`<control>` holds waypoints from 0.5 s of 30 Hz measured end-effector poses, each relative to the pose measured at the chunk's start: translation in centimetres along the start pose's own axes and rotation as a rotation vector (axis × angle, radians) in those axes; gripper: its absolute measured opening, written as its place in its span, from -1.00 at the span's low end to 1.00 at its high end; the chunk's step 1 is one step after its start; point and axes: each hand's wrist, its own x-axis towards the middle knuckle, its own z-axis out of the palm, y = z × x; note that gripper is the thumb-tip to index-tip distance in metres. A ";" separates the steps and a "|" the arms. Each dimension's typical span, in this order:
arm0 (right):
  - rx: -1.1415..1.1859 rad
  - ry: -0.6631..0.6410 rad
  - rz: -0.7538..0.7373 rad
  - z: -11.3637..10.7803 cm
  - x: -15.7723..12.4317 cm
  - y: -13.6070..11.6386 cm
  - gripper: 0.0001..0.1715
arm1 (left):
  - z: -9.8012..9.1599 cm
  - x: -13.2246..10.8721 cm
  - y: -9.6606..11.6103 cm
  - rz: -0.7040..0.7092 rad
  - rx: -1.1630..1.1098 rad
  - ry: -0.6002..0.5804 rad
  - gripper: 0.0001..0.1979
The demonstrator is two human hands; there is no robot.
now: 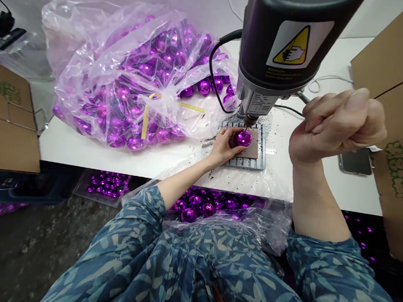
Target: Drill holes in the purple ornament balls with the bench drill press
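My left hand (223,147) grips a shiny purple mirror ball (244,138) between thumb and fingers. The ball rests on a brown board (253,151) on the metal base (262,151) of a bench drill press (285,41). The drill's chuck (250,121) is right above the ball, and its thin bit reaches down to the ball's top; I cannot tell how deep it goes. My right hand (340,123) is raised to the right of the drill, fingers wrapped round the end of its feed lever (303,98), most of which is hidden.
A big clear bag (98,76) of purple balls covers the table's left. More purple balls (208,208) lie in plastic at my lap. Cardboard boxes (7,115) flank both sides. A phone (356,161) lies at right; dark shavings dot the white tabletop (172,160).
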 end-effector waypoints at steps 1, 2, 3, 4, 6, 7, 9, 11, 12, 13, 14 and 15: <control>-0.007 0.003 -0.020 -0.3 -0.2 0.4 -0.04 | 0.0 0.0 0.0 0.001 0.004 -0.003 -0.44; -0.016 0.005 -0.039 -0.5 -0.3 0.7 -0.03 | -0.1 0.0 0.0 0.003 0.008 -0.006 -0.44; -0.026 0.004 -0.056 -0.7 -0.5 1.0 -0.04 | -0.1 0.1 -0.1 0.005 0.012 -0.008 -0.45; -0.036 0.003 -0.073 -1.0 -0.6 1.2 -0.05 | -0.1 0.1 -0.1 0.007 0.014 -0.009 -0.45; -0.055 0.001 -0.107 -1.3 -0.9 1.6 -0.08 | -0.1 0.1 -0.1 0.007 0.011 -0.012 -0.44; -0.063 -0.003 -0.120 -1.6 -1.1 1.7 -0.09 | -0.1 0.1 -0.1 0.007 0.009 -0.013 -0.44; -0.075 -0.021 -0.141 -2.0 -1.6 2.0 -0.11 | -0.1 0.0 -0.1 0.009 0.007 -0.011 -0.44; -0.091 -0.046 -0.148 -2.5 -2.1 2.2 -0.11 | 0.0 0.0 -0.1 0.010 0.010 -0.002 -0.43; -0.099 -0.059 -0.147 -2.7 -2.3 2.1 -0.10 | 0.0 -0.1 -0.1 0.010 0.010 0.003 -0.43; -0.107 -0.072 -0.142 -2.8 -2.4 1.9 -0.08 | 0.0 -0.1 -0.1 0.010 0.011 0.007 -0.43; -0.112 -0.080 -0.130 -2.7 -2.3 1.6 -0.07 | 0.1 -0.1 -0.2 0.010 0.010 0.008 -0.43; -0.115 -0.086 -0.112 -2.4 -2.0 1.2 -0.06 | 0.1 0.0 -0.2 0.012 0.009 0.008 -0.43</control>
